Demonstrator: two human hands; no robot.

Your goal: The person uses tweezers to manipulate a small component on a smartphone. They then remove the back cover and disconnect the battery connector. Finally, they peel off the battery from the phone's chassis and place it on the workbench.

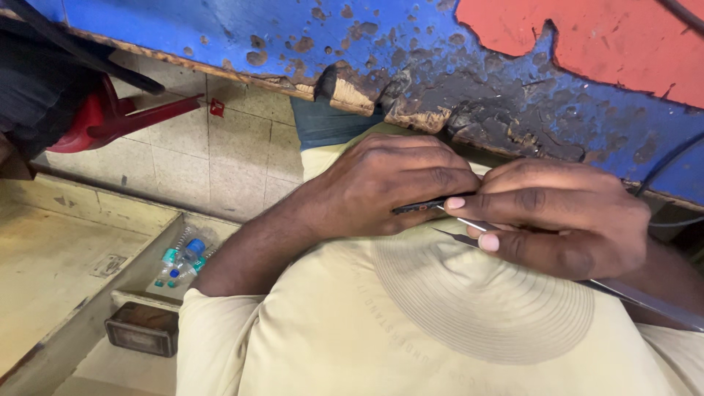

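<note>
Left hand (381,187) clenches a thin dark part (422,207). At its three o'clock, touching it, the right hand (565,220) grips tweezers (638,293), tips at the part.

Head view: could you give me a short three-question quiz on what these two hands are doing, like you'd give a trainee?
1. True or false: the right hand holds metal tweezers.
2. What does the left hand pinch? A) a small dark flat part; B) a red cup; C) a hammer.
3. What colour is most of the chipped bench edge above the hands?
Key: 1 true; 2 A; 3 blue.
</note>
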